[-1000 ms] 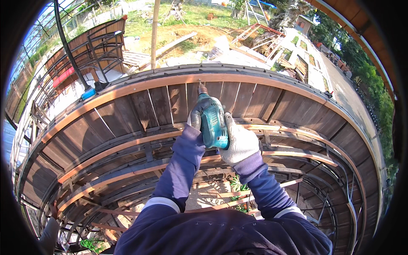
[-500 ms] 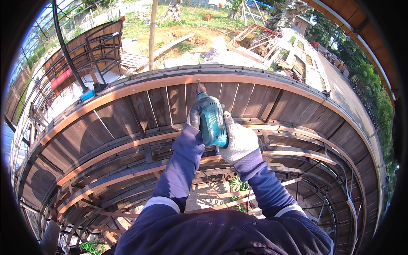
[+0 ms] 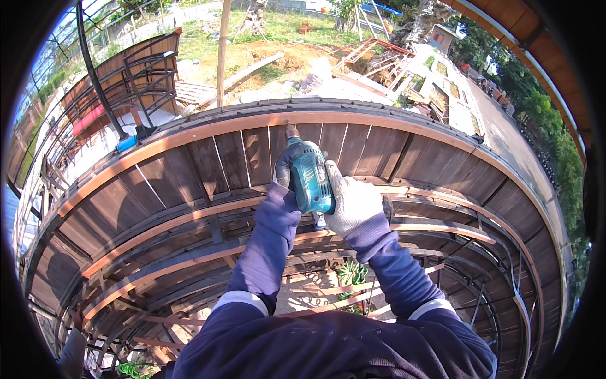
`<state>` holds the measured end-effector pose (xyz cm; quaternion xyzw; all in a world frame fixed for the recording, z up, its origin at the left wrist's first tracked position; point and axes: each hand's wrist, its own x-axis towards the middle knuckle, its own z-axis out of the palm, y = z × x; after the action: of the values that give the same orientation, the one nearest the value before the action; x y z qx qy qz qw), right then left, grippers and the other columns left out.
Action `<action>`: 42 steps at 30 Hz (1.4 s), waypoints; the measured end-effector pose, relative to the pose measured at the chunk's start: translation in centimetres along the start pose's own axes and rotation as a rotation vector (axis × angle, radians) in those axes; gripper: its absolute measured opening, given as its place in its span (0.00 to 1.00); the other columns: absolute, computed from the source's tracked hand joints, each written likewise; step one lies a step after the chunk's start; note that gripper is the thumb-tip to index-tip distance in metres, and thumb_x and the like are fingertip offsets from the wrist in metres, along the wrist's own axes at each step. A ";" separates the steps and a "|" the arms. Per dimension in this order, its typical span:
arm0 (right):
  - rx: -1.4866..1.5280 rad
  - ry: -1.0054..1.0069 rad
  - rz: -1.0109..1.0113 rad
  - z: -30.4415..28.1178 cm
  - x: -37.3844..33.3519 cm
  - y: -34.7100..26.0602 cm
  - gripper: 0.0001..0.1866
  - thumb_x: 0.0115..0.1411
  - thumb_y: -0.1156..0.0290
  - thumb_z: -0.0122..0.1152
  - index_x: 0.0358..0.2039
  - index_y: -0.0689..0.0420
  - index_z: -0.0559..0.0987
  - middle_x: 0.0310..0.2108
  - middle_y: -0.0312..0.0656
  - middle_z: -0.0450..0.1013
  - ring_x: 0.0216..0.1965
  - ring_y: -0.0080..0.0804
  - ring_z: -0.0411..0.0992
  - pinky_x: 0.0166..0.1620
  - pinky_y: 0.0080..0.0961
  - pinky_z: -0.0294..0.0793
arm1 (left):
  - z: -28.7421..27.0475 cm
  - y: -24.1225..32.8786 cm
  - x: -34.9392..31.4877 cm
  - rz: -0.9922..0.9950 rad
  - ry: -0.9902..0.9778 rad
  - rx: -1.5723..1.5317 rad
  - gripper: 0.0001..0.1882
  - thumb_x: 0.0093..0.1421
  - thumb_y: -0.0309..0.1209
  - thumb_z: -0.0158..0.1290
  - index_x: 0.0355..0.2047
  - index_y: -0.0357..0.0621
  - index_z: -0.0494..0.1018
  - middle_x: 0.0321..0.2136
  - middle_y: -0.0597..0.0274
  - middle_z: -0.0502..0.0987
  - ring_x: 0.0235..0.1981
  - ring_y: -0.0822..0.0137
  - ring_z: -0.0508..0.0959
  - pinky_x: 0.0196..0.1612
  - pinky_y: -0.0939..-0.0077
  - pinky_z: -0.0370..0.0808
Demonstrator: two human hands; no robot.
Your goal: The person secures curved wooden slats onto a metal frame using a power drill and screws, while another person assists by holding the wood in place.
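A teal power drill (image 3: 312, 180) points away from me, its tip at a reddish-brown wooden strip (image 3: 233, 126) along the far upper edge of a curved plank structure. My left hand (image 3: 283, 167), in a dark-palmed glove, is closed around the left side of the drill's front part. My right hand (image 3: 355, 205), in a white knitted glove, grips it from the rear right, thumb along the body. The handle and most of the right fingers are hidden. Whether a screw sits at the drill's tip is too small to make out.
Dark wooden planks (image 3: 208, 164) with narrow gaps line the curve. Nearer me run several curved rails (image 3: 170, 262), open below to green plants (image 3: 351, 275). A blue object (image 3: 126, 144) and a black metal post (image 3: 95, 76) stand at the left edge. A wooden pole (image 3: 222, 54) rises beyond.
The view has shifted slightly, so the scene sits a little further left. Both hands keep hold of the drill, and its tip stays at the wooden strip.
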<state>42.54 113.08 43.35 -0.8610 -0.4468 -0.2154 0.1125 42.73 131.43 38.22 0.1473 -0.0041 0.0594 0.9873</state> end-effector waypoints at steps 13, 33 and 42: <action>0.050 0.039 -0.053 -0.3 0.2 0.1 0.43 0.49 0.62 0.67 0.65 0.67 0.65 0.31 0.51 0.78 0.30 0.48 0.78 0.35 0.45 0.75 | -1.0 0.1 0.9 0.007 -0.169 -0.030 0.22 0.60 0.35 0.59 0.56 0.60 0.72 0.36 0.56 0.81 0.38 0.51 0.84 0.46 0.49 0.83; 0.097 -0.097 0.036 -1.4 0.3 0.3 0.44 0.51 0.59 0.68 0.66 0.66 0.64 0.41 0.56 0.78 0.38 0.53 0.80 0.40 0.44 0.80 | 0.1 0.0 1.3 0.065 -0.116 0.043 0.17 0.57 0.39 0.60 0.45 0.47 0.76 0.35 0.55 0.81 0.36 0.51 0.83 0.43 0.50 0.82; 0.173 0.030 -0.266 -0.3 -7.6 0.0 0.49 0.43 0.66 0.70 0.65 0.70 0.63 0.52 0.60 0.74 0.37 0.50 0.80 0.42 0.42 0.79 | -1.0 -1.4 -5.5 -0.037 -0.024 0.074 0.09 0.61 0.33 0.57 0.38 0.42 0.76 0.39 0.51 0.81 0.48 0.46 0.80 0.53 0.46 0.79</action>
<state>38.63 107.44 40.07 -0.7779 -0.5721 -0.2022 0.1634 37.39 129.75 36.69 0.1847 -0.0109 0.0397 0.9819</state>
